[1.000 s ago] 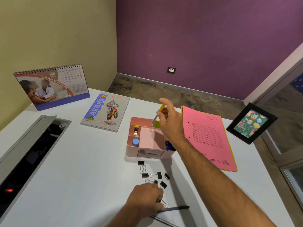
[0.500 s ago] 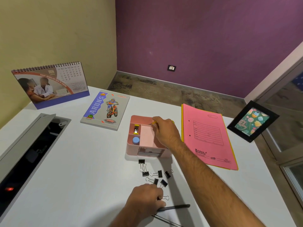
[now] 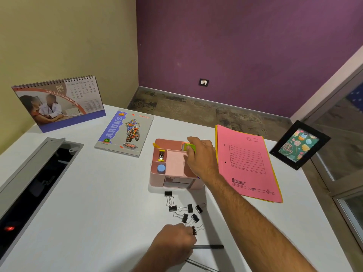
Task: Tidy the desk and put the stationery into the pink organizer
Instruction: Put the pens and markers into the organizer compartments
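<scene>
Right hand (image 3: 200, 156) is pinching a green item (image 3: 191, 147) into the pink organizer (image 3: 157, 177); left hand (image 3: 172, 244), curled over binder clips (image 3: 184, 213), is likely gathering them next.

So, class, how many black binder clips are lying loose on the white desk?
7 visible: six binder clips scattered in front of the pink organizer, one by the left hand. That hand may hide more.
</scene>
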